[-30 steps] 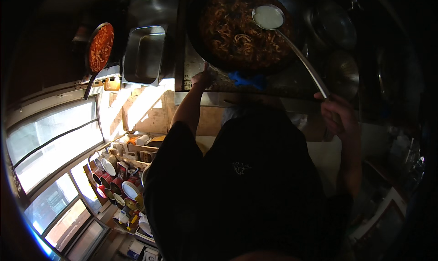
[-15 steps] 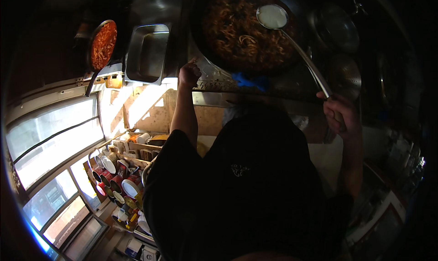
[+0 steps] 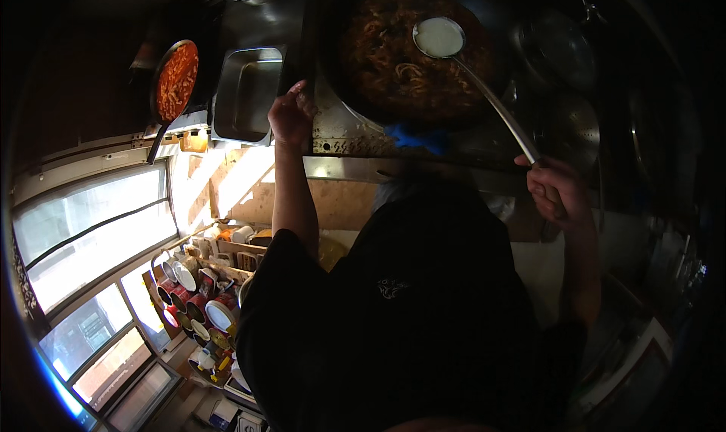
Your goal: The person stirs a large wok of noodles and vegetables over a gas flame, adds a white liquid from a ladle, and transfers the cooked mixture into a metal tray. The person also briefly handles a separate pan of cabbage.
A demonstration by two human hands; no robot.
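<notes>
My right hand (image 3: 558, 192) is wrapped around the handle of a long metal ladle (image 3: 497, 105). The ladle's round bowl holds a pale whitish liquid (image 3: 439, 37) and hangs over a large dark wok (image 3: 333, 80). Inside the wok lie brown, saucy noodle-like strips (image 3: 408, 80). To the wok's left, my left hand (image 3: 292, 116) is raised near an empty-looking rectangular steel pan (image 3: 219, 118). Its index finger points outward, the other fingers are loosely bent, and no object shows in it.
A long-handled pan of red, chunky food (image 3: 176, 80) stands at the far left. Blue cloth (image 3: 416, 137) lies at the wok's near edge. Metal bowls or lids (image 3: 560, 50) sit in shadow on the right. Shelves of cans and containers (image 3: 200, 300) stand lower left beside bright windows.
My left hand has moved left, away from the wok and closer to the steel pan. The ladle has shifted slightly left, still in my right hand.
</notes>
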